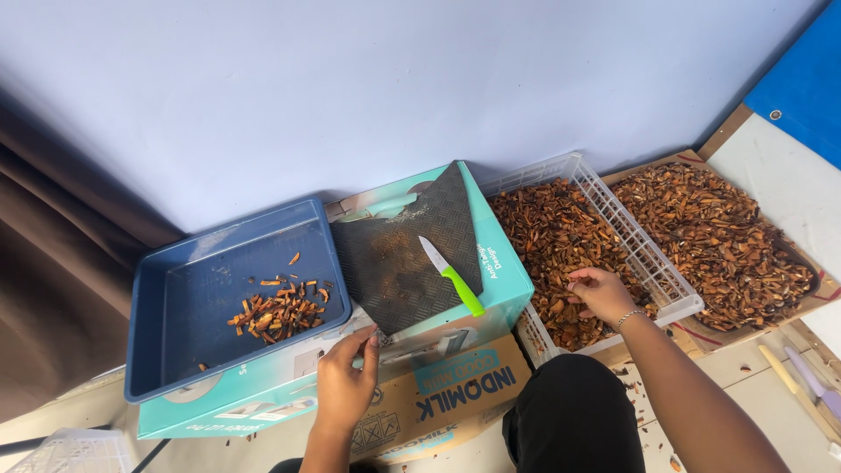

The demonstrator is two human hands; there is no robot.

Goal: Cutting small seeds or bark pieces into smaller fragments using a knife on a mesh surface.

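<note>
My left hand (344, 378) rests at the near edge of a dark textured mat (399, 254), fingertips touching its lower corner. The mat lies on a teal cardboard box (506, 271). On the mat lies a small knife (451, 275) with a green handle, untouched. My right hand (601, 292) reaches into a white slatted plastic crate (613, 206) full of brown dried pieces (547, 236), fingers curled among them. What the fingers hold cannot be made out. A blue plastic tray (175, 289) to the left holds a small heap of cut brown strips (278, 313).
A flat cardboard tray (819, 293) at right holds more brown pieces (727, 236). A brown printed carton (455, 398) lies under the teal box. Pale sticks or tools (802, 377) lie on the floor at lower right. A pale wall (394, 79) stands behind, a brown curtain (44, 263) at left.
</note>
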